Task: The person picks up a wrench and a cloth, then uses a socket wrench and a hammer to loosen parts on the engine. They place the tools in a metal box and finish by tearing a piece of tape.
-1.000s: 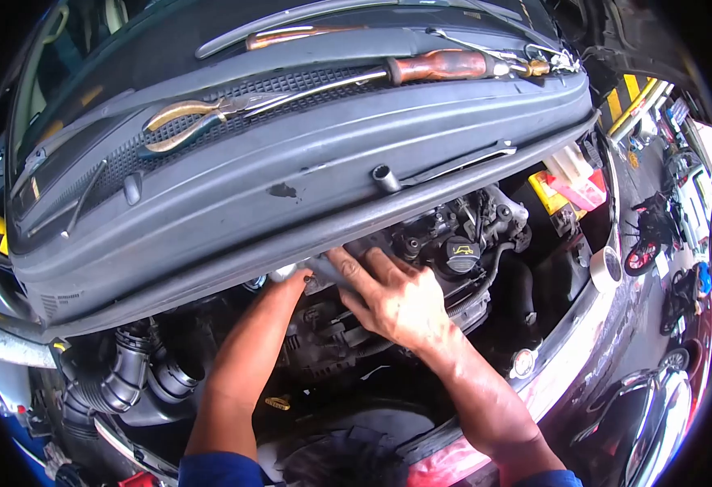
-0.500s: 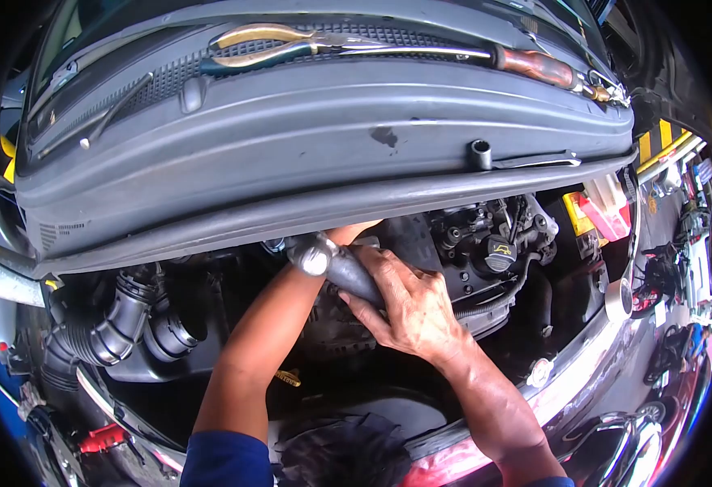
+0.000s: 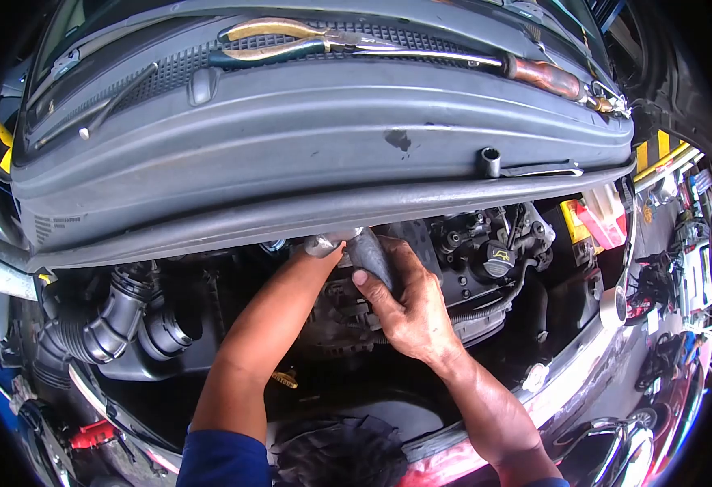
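Observation:
My right hand [image 3: 417, 312] is wrapped round the thick grey handle of a hammer [image 3: 370, 261], its thumb lying along the near side. The hammer's shiny metal head [image 3: 323, 243] is close to my left wrist, partly under the edge of the grey plastic cowl [image 3: 291, 178]. My left forearm [image 3: 271, 325] reaches into the engine bay below that edge. The cowl and hammer head hide my left hand, so its fingers and anything in them do not show.
On the cowl lie pliers [image 3: 275, 53], a brown-handled screwdriver [image 3: 543, 77], a metal bar tool [image 3: 104, 114] and a socket [image 3: 491, 162]. Black intake hoses [image 3: 96, 333] are at left. The oil filler cap [image 3: 498, 258] is at right, and a yellow dipstick handle [image 3: 285, 379] below.
The hammer has swung up and away, its head moving partly under the cowl edge. My right hand has shifted slightly with it. The left forearm has barely moved.

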